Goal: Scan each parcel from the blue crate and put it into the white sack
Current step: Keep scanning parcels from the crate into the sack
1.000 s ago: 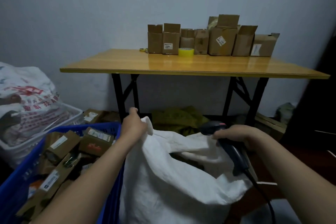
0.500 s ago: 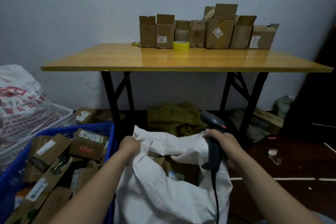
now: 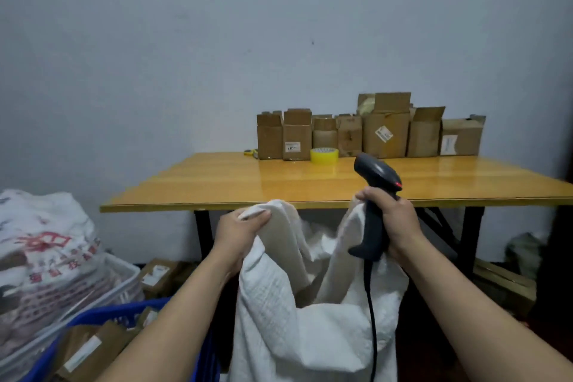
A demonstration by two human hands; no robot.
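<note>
The white sack stands in front of me, its mouth pulled up high. My left hand grips the sack's left rim. My right hand grips the dark barcode scanner by its handle and pinches the sack's right rim against it. The scanner's cable hangs down over the sack. The blue crate sits at lower left with cardboard parcels in it. What lies inside the sack is hidden by its folds.
A yellow folding table stands just behind the sack, with a row of cardboard boxes and a yellow tape roll at its back. A white basket holding a printed sack stands at left. More boxes lie on the floor.
Both hands have lifted the sack's rim upward, from below the table to the level of its edge. The scanner rose with my right hand. My view tilted up.
</note>
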